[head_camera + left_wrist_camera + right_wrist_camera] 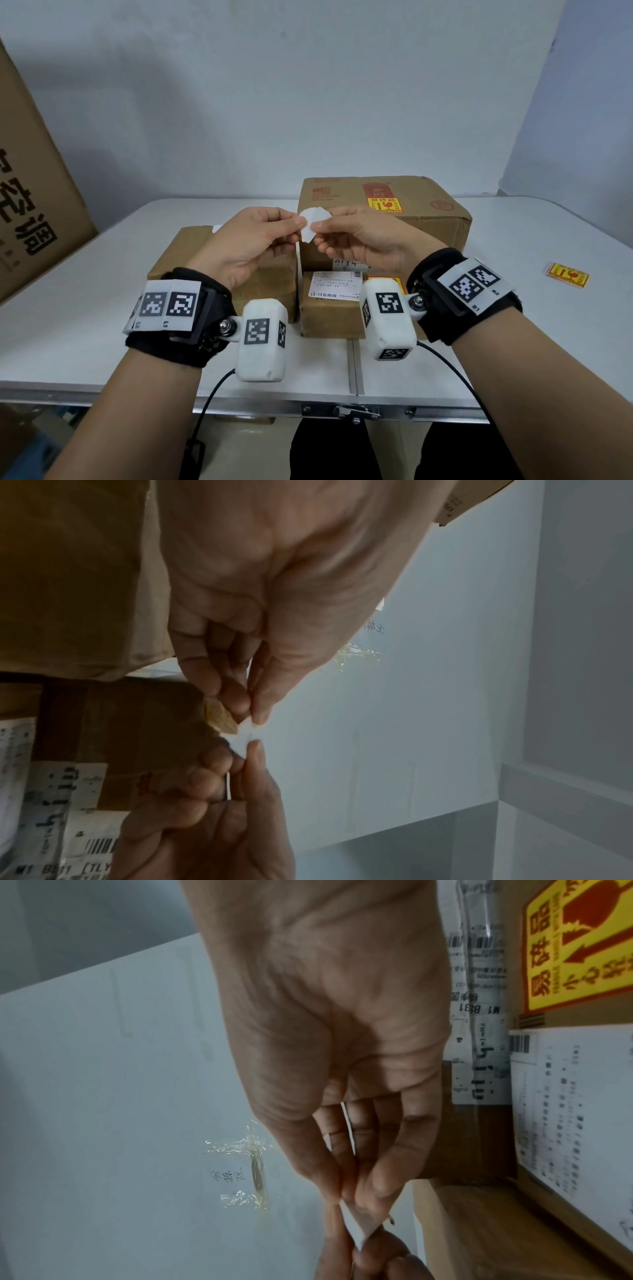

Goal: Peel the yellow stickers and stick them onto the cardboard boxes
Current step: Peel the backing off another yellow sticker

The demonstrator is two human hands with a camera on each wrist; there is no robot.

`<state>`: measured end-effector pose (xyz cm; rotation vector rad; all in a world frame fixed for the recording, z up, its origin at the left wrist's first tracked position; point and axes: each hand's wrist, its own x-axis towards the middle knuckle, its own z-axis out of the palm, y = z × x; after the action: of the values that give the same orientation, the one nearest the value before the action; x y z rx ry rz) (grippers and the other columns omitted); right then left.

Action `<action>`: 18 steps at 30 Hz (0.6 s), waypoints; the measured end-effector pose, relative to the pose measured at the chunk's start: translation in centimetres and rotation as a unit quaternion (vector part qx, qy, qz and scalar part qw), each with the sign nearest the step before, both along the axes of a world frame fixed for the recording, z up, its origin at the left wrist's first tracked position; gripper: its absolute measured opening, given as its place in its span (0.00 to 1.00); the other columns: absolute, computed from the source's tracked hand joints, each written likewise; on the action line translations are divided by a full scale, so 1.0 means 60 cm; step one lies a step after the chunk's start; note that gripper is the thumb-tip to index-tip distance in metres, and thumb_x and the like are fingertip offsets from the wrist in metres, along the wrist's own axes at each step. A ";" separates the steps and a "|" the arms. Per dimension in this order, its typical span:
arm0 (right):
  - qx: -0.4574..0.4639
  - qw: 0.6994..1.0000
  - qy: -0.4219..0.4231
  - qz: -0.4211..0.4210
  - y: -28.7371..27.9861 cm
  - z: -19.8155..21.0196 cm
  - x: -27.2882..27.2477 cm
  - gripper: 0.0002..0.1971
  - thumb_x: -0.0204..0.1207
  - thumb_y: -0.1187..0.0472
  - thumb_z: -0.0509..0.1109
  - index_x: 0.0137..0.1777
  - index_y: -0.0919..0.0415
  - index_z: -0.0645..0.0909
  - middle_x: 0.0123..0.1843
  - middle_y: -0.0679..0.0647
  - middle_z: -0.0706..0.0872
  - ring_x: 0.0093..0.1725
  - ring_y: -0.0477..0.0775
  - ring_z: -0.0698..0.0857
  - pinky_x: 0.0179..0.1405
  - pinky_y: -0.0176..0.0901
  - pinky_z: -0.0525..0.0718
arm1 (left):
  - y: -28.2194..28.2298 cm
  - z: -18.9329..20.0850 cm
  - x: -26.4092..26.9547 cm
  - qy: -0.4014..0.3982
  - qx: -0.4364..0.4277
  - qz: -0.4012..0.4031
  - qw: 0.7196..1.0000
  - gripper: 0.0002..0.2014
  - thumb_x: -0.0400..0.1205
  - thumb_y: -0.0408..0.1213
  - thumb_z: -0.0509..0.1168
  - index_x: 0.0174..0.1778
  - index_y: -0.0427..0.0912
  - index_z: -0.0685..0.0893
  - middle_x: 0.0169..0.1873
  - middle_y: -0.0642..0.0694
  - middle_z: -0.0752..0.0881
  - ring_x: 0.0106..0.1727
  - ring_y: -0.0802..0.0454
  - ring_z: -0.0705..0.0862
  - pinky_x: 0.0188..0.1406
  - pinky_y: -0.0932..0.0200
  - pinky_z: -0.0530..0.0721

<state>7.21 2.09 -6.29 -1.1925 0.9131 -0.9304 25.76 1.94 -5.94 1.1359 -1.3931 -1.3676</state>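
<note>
A: What are the hands holding?

B: Both pinch one sticker (313, 224), white backing toward the head camera. The left hand (255, 240) nips its left edge between thumb and forefinger; the right hand (363, 238) nips the right edge the same way. In the left wrist view a sliver of yellow (221, 719) shows behind the white, so I judge the peel is just starting.

A: Where is it?

B: In the air, above the gap between the three cardboard boxes near the table's middle: the big box (411, 205) toward the far edge, the left box (191, 250), and the small labelled box (329, 308) nearest the front edge (the big and small ones already carry a yellow sticker each).

A: Next?

B: Probably drawing the layers apart without curling the face, then pressing it onto the left box. Spare stickers (567, 274) lie toward the table's right edge.
</note>
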 end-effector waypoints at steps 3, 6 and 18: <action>0.003 1.000 0.009 0.010 0.000 -0.001 -0.001 0.06 0.77 0.68 0.72 0.52 0.68 0.83 0.35 0.57 0.87 0.32 0.49 0.86 0.29 0.33 0.86 | -0.002 0.002 0.007 -0.006 0.009 -0.013 1.000 0.02 0.80 0.32 0.70 0.44 0.39 0.87 0.28 0.50 0.85 0.31 0.60 0.81 0.40 0.68 0.86; 0.010 1.000 0.009 0.026 0.002 -0.002 -0.002 0.04 0.77 0.68 0.71 0.50 0.67 0.82 0.34 0.57 0.86 0.32 0.48 0.85 0.28 0.33 0.85 | -0.004 0.003 0.013 -0.007 0.019 -0.026 0.999 0.01 0.79 0.32 0.70 0.43 0.38 0.87 0.28 0.49 0.84 0.31 0.60 0.81 0.38 0.69 0.87; 0.002 0.999 0.039 0.001 0.004 -0.014 -0.002 0.03 0.76 0.65 0.73 0.42 0.65 0.85 0.36 0.58 0.87 0.35 0.49 0.86 0.32 0.33 0.87 | 0.007 -0.003 -0.003 -0.021 -0.012 -0.007 1.000 0.10 0.83 0.44 0.66 0.44 0.42 0.89 0.32 0.49 0.88 0.36 0.57 0.84 0.45 0.61 0.85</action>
<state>7.07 2.35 -7.15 -1.2322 0.9758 -0.8858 25.56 2.35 -6.13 1.1471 -1.4474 -1.3391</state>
